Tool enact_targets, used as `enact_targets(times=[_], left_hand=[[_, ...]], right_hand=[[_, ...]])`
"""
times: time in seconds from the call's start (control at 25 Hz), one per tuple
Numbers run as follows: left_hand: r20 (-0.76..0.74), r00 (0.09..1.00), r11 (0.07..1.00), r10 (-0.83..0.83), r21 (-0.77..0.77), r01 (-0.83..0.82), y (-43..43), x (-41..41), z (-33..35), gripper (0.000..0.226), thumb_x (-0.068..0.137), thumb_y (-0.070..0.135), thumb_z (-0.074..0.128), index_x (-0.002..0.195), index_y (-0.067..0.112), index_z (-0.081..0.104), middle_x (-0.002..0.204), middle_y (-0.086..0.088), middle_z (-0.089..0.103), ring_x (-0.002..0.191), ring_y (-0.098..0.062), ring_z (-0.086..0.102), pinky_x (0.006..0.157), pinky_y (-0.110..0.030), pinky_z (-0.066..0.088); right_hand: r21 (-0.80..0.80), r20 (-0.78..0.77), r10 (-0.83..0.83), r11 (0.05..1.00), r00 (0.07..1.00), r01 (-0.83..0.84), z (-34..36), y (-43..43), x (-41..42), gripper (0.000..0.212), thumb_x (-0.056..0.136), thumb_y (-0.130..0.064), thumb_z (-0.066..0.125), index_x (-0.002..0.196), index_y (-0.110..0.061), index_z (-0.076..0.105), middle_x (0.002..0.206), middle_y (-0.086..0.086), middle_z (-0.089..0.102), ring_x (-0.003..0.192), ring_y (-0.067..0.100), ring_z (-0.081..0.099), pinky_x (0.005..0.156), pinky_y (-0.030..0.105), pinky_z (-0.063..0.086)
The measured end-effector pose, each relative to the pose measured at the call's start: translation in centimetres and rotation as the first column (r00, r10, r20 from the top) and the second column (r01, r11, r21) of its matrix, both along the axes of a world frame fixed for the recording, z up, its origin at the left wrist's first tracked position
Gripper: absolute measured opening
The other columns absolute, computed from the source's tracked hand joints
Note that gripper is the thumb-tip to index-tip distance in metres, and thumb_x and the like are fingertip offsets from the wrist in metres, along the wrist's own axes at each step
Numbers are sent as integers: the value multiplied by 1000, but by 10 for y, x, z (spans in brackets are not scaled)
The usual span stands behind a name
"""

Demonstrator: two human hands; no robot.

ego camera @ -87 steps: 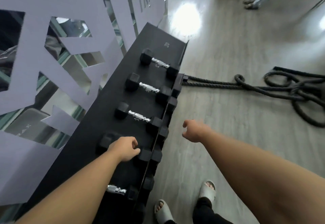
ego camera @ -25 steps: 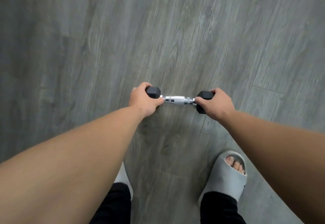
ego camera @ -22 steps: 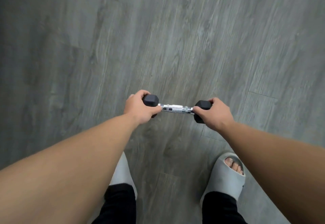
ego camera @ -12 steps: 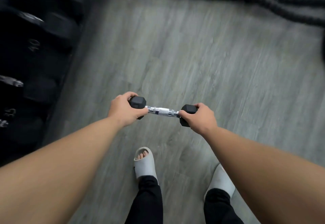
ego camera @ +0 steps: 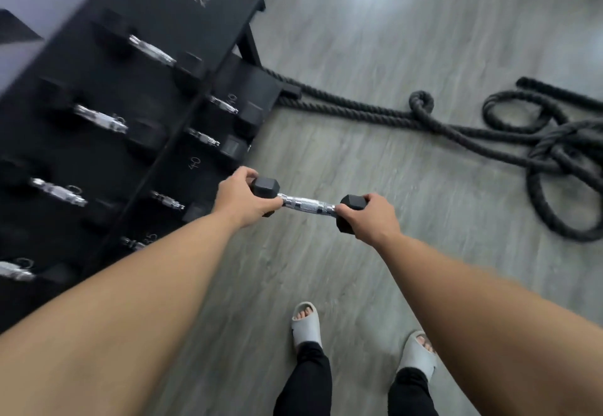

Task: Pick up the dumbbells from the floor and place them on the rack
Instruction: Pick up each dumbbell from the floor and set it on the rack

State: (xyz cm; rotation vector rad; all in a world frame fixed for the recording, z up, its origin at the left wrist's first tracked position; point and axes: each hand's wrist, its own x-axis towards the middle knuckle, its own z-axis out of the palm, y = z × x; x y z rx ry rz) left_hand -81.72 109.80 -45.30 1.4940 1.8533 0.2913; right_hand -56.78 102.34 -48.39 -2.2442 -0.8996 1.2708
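Dumbbell (ego camera: 308, 205) now nearer rack (ego camera: 107, 128)

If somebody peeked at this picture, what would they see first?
Probably the small dumbbell in the middle, with the left hand and the right hand each holding a black end. Next, the big black rack of weights on the left, then the thick rope coiled on the floor at right.

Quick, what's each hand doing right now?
Left hand: closed around the left head of the dumbbell.
Right hand: closed around its right head.
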Motion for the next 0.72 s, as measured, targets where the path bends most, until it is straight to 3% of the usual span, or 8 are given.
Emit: enact_targets(times=[0.08,0.24,0.4,0.52,0.64,0.72], left_hand=[[-2,1000,1000,4,6,-4,-10,-28,39,71,45,50,91,105,25,62,95,10,69,82,-5,67,60,-15,45],[-3,1000,999,29,17,-29,-54,-91,87,60,39,48,92,86,31,59,82,14,69,65,6,62,44,-5,39],[-55,992,991,115,72,-111,-118,-163,112,58,43,50,93,85,31,59,82,19,65,67,10,58,50,-6,39],[-102,975,975,196,125,-182,-165,-213,133,62,41,55,91,91,31,62,86,21,62,74,9,56,57,-9,37],[-119,959,958,257,161,-237,-218,-271,159,63,43,54,91,94,29,64,91,13,67,79,-3,63,62,-17,43],[-133,947,948,293,169,-270,-249,-309,177,62,46,49,94,96,27,66,95,10,70,82,-6,66,65,-19,46]], right_hand=[[21,-29,-42,999,999,43,30,-17,-31,42,72,-43,80,97,-14,64,85,2,72,63,17,67,52,29,53],[-10,-110,-64,998,992,63,63,-58,-97,45,70,-41,84,98,-11,65,81,6,72,68,25,71,67,41,62],[11,-140,63,998,988,-62,81,-90,-164,47,70,-39,81,99,-5,68,75,5,71,59,23,65,63,39,61],[52,-140,186,982,972,-181,95,-112,-212,57,72,-43,80,110,-3,65,90,12,72,69,28,68,60,39,60],[83,-141,267,963,953,-257,116,-147,-269,56,73,-45,80,109,-8,58,86,6,68,69,28,70,60,40,63],[89,-161,298,954,941,-287,128,-169,-306,63,72,-47,80,113,-5,58,84,4,68,63,25,70,50,34,59]])
